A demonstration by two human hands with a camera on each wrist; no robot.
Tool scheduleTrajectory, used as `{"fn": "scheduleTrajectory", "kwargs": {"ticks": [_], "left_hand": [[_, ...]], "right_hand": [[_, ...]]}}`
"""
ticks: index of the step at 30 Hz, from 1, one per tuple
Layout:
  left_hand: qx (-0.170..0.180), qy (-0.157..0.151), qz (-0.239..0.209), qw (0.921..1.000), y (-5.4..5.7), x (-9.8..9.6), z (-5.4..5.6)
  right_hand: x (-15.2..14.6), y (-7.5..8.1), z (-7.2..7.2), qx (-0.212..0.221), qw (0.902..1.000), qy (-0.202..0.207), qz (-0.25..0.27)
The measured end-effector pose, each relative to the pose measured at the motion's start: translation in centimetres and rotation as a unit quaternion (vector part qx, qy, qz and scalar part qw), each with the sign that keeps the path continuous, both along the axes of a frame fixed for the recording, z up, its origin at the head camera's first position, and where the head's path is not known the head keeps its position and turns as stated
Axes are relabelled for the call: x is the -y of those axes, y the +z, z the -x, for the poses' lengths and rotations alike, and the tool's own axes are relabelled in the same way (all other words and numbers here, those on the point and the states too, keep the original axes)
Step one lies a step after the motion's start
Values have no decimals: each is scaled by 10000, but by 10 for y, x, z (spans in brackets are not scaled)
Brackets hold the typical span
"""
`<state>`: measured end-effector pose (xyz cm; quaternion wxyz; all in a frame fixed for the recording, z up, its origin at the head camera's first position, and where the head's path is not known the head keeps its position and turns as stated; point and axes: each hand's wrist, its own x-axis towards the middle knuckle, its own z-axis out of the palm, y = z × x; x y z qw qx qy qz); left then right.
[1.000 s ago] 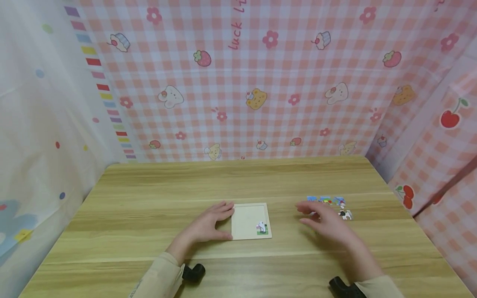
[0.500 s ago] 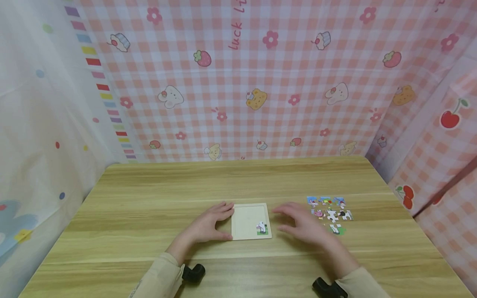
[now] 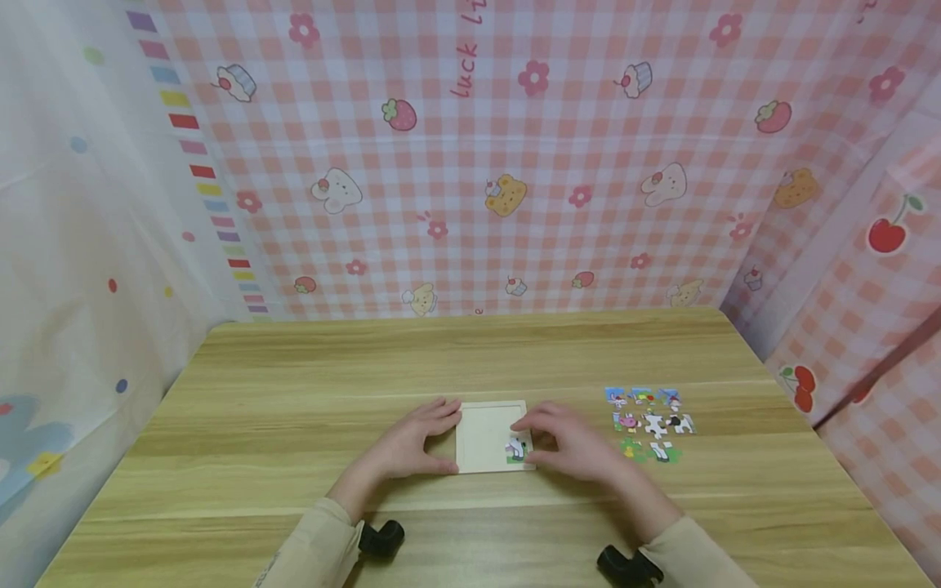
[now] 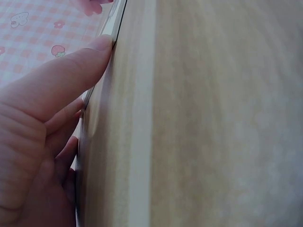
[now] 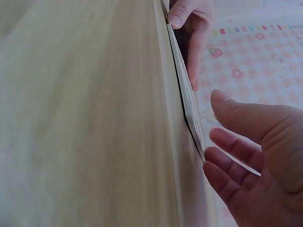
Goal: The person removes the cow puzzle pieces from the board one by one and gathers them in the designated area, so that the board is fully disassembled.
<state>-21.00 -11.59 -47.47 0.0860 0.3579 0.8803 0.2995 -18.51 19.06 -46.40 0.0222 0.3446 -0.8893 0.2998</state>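
A square, pale wooden puzzle tray (image 3: 481, 433) lies flat on the table. One jigsaw piece (image 3: 516, 447) with a white and green picture sits in its near right corner. My left hand (image 3: 404, 441) rests against the tray's left side, thumb at the near corner and fingers at the far one; in the left wrist view the thumb (image 4: 71, 75) touches the edge. My right hand (image 3: 577, 445) is at the tray's right side, fingertips over the rim and thumb by the corner piece. In the right wrist view, thumb and fingers (image 5: 232, 158) are apart, with nothing visible between them.
Several loose jigsaw pieces (image 3: 654, 425) lie in rough rows on the wooden table (image 3: 323, 359), right of the tray. A pink checked cloth (image 3: 470, 147) hangs behind the table's far edge. Black wrist devices (image 3: 382, 539) sit on both forearms.
My right hand has moved left from above the loose pieces to the tray's right edge, uncovering those pieces. The left hand, the tray and the corner piece have stayed in place.
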Motion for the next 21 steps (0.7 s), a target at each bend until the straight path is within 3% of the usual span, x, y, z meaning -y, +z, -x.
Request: {"fn": "scheduleTrajectory", "kwargs": {"ticks": [8,21], "left_hand": [[76,42,-34,10000,0,0,0],[43,-9,-82,10000,0,1,0]], "right_hand": [[8,1,1,389,9992,31,-39],[16,2,6,440,9987,123,-211]]}}
